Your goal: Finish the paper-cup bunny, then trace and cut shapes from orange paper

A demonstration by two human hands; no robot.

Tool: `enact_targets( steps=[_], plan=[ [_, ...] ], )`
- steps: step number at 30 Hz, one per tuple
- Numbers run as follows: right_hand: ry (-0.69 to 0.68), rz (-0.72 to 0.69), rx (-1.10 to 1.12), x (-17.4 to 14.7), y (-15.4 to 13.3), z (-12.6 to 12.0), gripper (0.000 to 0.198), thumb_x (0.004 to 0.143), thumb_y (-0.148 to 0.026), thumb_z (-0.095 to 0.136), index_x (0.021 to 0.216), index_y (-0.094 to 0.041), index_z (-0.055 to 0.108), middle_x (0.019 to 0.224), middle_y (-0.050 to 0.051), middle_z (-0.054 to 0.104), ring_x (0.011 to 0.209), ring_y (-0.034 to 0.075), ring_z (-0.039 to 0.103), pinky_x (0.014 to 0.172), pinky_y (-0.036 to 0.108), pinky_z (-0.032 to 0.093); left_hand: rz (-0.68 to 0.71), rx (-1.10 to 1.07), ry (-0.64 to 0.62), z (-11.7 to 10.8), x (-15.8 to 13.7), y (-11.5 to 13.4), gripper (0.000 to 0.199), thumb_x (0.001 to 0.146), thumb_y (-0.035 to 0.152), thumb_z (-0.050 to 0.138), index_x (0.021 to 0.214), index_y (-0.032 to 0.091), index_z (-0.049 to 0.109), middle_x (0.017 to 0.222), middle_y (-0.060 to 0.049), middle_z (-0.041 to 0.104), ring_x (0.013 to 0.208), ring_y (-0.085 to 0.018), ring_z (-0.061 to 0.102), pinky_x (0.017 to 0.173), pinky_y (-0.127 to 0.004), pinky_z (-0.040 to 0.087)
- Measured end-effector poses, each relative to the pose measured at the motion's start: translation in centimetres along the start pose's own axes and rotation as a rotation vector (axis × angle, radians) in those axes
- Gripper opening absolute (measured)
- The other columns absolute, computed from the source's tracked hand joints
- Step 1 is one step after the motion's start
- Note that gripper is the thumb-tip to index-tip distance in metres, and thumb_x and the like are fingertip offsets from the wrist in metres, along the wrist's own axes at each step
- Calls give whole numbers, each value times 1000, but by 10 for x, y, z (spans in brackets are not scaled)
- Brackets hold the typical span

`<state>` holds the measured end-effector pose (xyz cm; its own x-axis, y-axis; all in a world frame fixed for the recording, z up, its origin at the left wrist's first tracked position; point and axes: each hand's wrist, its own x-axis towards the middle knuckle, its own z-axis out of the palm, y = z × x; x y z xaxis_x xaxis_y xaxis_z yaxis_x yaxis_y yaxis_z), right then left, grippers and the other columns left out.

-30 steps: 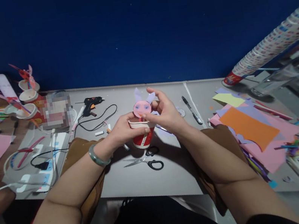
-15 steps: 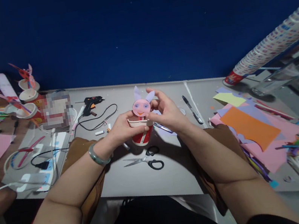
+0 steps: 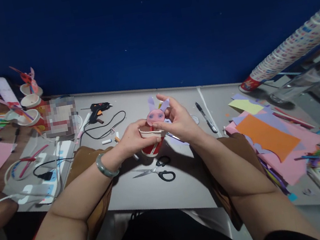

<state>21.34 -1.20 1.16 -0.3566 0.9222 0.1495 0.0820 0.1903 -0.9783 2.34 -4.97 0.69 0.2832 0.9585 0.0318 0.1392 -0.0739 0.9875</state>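
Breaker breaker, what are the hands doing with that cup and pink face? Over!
Left hand gripping red cup. Right hand holding pink face above the rim. Scissors on near side, touching neither hand. Over.

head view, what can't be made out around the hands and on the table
Head view:
Paper face: lower edge, behind the right hand.
Left hand: most fingertips, behind the cup.
Cup stack: far end, cut by the right edge.
Pixelated object: its details, blurred.

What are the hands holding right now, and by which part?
The left hand grips the red cup near the rim; the right hand holds the round pink cutout, with the thumb at its lower edge.
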Motion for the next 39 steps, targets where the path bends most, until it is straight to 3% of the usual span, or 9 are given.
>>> enact_targets(
  steps=[10, 16, 22, 33, 39],
  plan=[
    [8, -14, -8, -1, -1, 5, 93, 71, -46, 90, 150, -24, 45, 89, 1, 65, 86, 23, 65, 84, 42, 56, 1, 34, -19, -2, 1, -4, 44, 66, 35, 90, 101, 14, 76, 100, -10, 80, 92, -25, 74, 85, -36, 57],
    [-21, 17, 79, 1, -3, 3, 96, 71, -47, 90, 151, -25, 42, 92, 1, 64, 86, 21, 65, 82, 39, 56, 12, -33, -13, -1, 0, 1, 42, 65, 34, 89, 98, 13, 75, 90, -8, 80, 85, -23, 75, 80, -34, 59],
    [-53, 56, 165, 3, -3, -1, 101, 68, -50, 94, 151, -27, 41, 91, 0, 68, 83, 21, 68, 82, 40, 58, -15, -98, -23, -3, 0, 3, 49, 65, 36, 91, 104, 11, 74, 96, -10, 81, 87, -23, 76, 81, -34, 60],
    [-15, 31, 96, 1, -2, 6, 104, 68, -51, 95, 152, -24, 41, 90, 0, 67, 84, 20, 65, 83, 38, 55, -9, 25, -20, -1, -1, -1, 43, 66, 35, 86, 102, 14, 77, 94, -8, 80, 87, -23, 74, 82, -34, 56],
    [-8, 59, 90, 2, -5, 3, 106, 66, -49, 96, 153, -22, 42, 86, -1, 67, 83, 20, 66, 80, 37, 55, 3, -11, -10, -1, 0, -2, 42, 66, 34, 87, 102, 13, 77, 96, -8, 81, 86, -22, 74, 82, -34, 57]
  ],
)
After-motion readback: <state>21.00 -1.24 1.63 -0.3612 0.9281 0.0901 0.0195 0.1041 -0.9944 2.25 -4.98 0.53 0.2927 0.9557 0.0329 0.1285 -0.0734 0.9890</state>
